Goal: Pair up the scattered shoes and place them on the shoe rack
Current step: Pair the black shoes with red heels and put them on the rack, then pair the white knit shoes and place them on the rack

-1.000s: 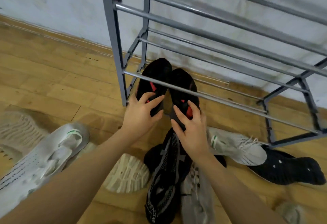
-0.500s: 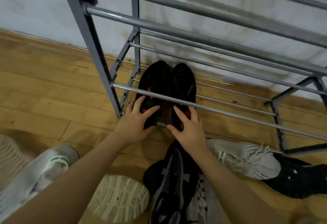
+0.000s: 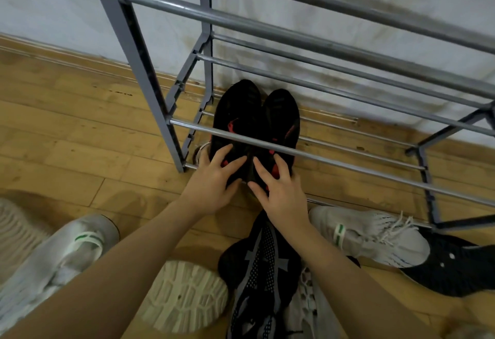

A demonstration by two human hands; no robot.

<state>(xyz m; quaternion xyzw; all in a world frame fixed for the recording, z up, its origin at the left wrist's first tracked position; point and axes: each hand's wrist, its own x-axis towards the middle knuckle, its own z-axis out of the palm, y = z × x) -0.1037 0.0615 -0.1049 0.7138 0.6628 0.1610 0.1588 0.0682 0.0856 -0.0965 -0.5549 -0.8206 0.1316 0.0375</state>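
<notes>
A view from the person's head looks down at a grey metal shoe rack [image 3: 150,70] standing on a wooden floor [image 3: 67,129] against a pale wall [image 3: 53,3]. A pair of black shoes with red accents sits side by side on the rack's lowest shelf, at its left end, toes pointing toward the wall: the left black shoe [image 3: 237,113] and the right black shoe [image 3: 281,116] touch each other along their inner sides. A rail of the shelf above crosses in front of them. The left hand [image 3: 211,182] has its fingers spread and curved over the heel of the left black shoe, and the right hand [image 3: 278,191] has its fingers spread and curved over the heel of the right black shoe; both hold the heels rather than lying flat. On the floor in front of the rack other shoes lie scattered. A black and grey patterned sneaker [image 3: 263,271] lies under the right forearm, pointing toward the rack. A white sneaker with a green stripe [image 3: 372,234] lies on its side near the rack's front rail, and just to its right is a dark shoe with white dots [image 3: 455,261]. At the lower left lies another white sneaker with green marks [image 3: 53,258], and between the forearms an upturned pale sole [image 3: 184,294] shows its tread.
</notes>
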